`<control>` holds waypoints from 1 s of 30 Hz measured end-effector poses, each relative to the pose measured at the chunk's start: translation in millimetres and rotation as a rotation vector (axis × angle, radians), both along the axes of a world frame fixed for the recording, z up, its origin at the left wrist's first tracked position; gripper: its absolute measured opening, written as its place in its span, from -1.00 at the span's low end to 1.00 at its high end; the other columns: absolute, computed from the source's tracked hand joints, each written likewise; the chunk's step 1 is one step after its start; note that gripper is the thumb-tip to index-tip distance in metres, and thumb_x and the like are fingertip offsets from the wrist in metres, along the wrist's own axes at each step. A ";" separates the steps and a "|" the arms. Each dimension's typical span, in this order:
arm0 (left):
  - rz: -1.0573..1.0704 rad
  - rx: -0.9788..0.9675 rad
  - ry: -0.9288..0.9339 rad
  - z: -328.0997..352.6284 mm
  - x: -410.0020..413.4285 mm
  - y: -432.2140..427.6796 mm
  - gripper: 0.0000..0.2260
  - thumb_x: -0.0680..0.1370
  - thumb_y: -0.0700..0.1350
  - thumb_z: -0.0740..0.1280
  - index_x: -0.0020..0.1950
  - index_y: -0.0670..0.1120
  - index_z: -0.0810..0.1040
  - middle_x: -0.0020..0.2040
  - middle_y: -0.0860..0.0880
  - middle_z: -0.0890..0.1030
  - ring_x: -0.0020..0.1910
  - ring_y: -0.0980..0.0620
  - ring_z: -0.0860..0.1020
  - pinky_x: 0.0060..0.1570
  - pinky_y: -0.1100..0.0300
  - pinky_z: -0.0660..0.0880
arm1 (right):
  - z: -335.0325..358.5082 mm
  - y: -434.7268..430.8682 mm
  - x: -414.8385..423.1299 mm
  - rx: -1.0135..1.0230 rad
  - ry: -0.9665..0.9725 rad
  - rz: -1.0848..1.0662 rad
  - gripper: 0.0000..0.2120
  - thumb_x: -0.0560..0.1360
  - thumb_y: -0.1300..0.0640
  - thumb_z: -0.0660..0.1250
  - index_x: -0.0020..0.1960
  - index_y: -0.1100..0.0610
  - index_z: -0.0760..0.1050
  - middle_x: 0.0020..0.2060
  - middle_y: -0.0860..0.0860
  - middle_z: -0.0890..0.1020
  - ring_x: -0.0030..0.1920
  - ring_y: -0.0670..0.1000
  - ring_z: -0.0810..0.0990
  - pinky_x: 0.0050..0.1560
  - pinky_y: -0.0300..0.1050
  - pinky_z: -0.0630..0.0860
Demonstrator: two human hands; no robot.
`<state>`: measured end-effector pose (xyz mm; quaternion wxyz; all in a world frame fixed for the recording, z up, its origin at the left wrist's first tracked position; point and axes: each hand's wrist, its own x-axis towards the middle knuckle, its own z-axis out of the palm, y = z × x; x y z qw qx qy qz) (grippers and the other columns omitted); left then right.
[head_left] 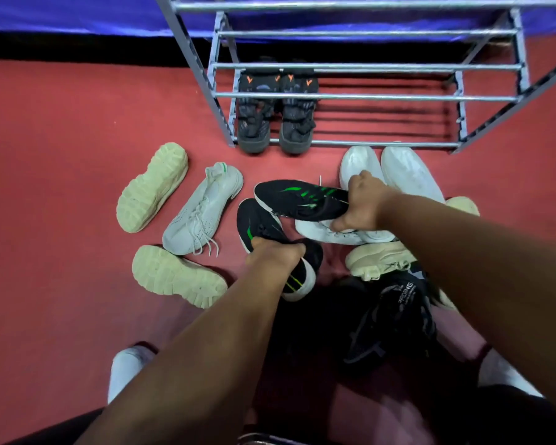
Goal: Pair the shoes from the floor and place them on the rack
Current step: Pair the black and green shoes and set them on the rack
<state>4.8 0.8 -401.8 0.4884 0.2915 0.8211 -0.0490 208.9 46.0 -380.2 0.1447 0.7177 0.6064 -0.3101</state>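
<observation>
The left hand (275, 252) gripped one black-and-green shoe (264, 231) while the right hand (361, 203) clasped its mate (299, 199), both above the red floor (61, 139). White sneakers (385, 168) and cream shoes (153, 186) crowded around, before the metal rack (366, 97) holding a black pair (276, 123); a black shoe (395, 319) nearby bore partly legible white lettering.

thirteen shoes (203, 208), one rack (366, 97), two hands (276, 255).
</observation>
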 end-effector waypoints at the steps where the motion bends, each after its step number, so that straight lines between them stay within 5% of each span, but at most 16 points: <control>1: -0.010 0.035 0.000 2.7 -3.7 -1.5 -0.12 0.16 0.18 0.52 0.39 -0.07 0.29 0.20 -0.12 0.58 0.14 -0.21 0.61 0.17 -0.08 0.57 | 4.5 -8.1 -3.7 -0.006 0.001 -0.021 -0.05 0.24 -0.35 0.53 0.41 0.17 0.33 0.29 0.14 0.43 0.30 0.21 0.47 0.06 -0.03 0.37; 4: -0.044 0.097 0.025 19.2 -16.2 -12.1 -0.20 0.23 0.18 0.55 0.37 -0.14 0.43 0.10 -0.07 0.64 0.02 -0.11 0.64 0.00 0.13 0.53 | 25.6 -28.2 -21.4 -0.095 0.013 -0.049 -0.29 0.22 -0.30 0.49 0.20 0.08 0.41 0.16 0.12 0.56 0.13 0.18 0.51 -0.03 -0.04 0.44; 7: -0.187 0.081 0.039 44.0 -27.7 -19.8 -0.49 0.34 0.14 0.52 0.16 -0.12 0.60 -0.11 -0.04 0.63 -0.20 -0.03 0.61 -0.24 0.20 0.46 | 53.7 -45.7 -36.7 -0.203 0.033 -0.077 -0.48 0.24 -0.34 0.45 -0.01 0.03 0.50 -0.02 0.07 0.53 0.04 0.15 0.52 -0.12 -0.08 0.42; 10: -0.350 0.065 0.017 75.5 -28.9 -23.0 -0.63 0.41 0.10 0.49 0.08 -0.10 0.59 -0.11 -0.05 0.59 -0.14 -0.05 0.60 -0.17 0.15 0.48 | 82.6 -64.3 -42.3 -0.189 0.043 -0.175 -0.61 0.30 -0.26 0.44 -0.15 0.03 0.51 -0.01 0.09 0.50 0.05 0.15 0.51 -0.12 -0.06 0.42; 14: -0.528 0.085 0.021 120.7 -23.0 -30.3 -0.57 0.40 0.11 0.49 0.16 -0.08 0.59 0.05 -0.08 0.63 -0.01 -0.09 0.62 -0.01 0.09 0.57 | 117.0 -87.9 -33.5 -0.086 0.115 -0.300 -0.70 0.36 -0.18 0.47 -0.20 0.04 0.54 -0.11 0.06 0.58 -0.04 0.09 0.58 -0.13 -0.09 0.53; 18: -0.565 0.144 0.026 164.8 -22.4 -38.6 -0.59 0.41 0.10 0.52 0.12 -0.08 0.52 -0.06 -0.05 0.58 -0.16 -0.02 0.56 -0.20 0.12 0.47 | 144.7 -111.3 -6.2 0.031 0.209 -0.444 -0.71 0.37 -0.05 0.55 -0.10 0.11 0.58 -0.14 0.06 0.61 -0.17 0.06 0.58 -0.21 -0.11 0.49; 22: -0.623 0.230 0.068 190.2 -9.8 -36.6 -0.66 0.41 0.09 0.52 0.01 -0.10 0.55 -0.14 -0.04 0.56 -0.20 -0.02 0.55 -0.19 0.11 0.48 | 157.1 -122.5 20.7 0.134 0.155 -0.533 -0.57 0.39 -0.07 0.54 0.13 0.18 0.64 0.04 0.16 0.64 0.08 0.19 0.62 0.01 -0.06 0.59; 26: -0.763 0.313 0.134 166.3 10.8 -19.8 -0.64 0.45 0.10 0.45 0.09 -0.14 0.63 -0.01 -0.12 0.65 -0.03 -0.15 0.62 0.03 0.04 0.60 | 133.3 -114.4 39.6 0.268 0.088 -0.633 -0.47 0.40 -0.10 0.51 0.22 0.24 0.63 0.12 0.22 0.60 0.13 0.22 0.59 0.05 -0.04 0.59; 30: -0.934 0.426 0.154 116.7 32.1 9.9 -0.60 0.51 0.11 0.41 0.10 -0.21 0.62 0.01 -0.16 0.66 -0.11 -0.15 0.57 -0.14 0.13 0.46 | 88.5 -89.2 62.8 0.329 0.228 -0.871 -0.45 0.32 -0.07 0.54 0.15 0.29 0.60 0.13 0.25 0.63 0.08 0.24 0.66 0.08 0.09 0.66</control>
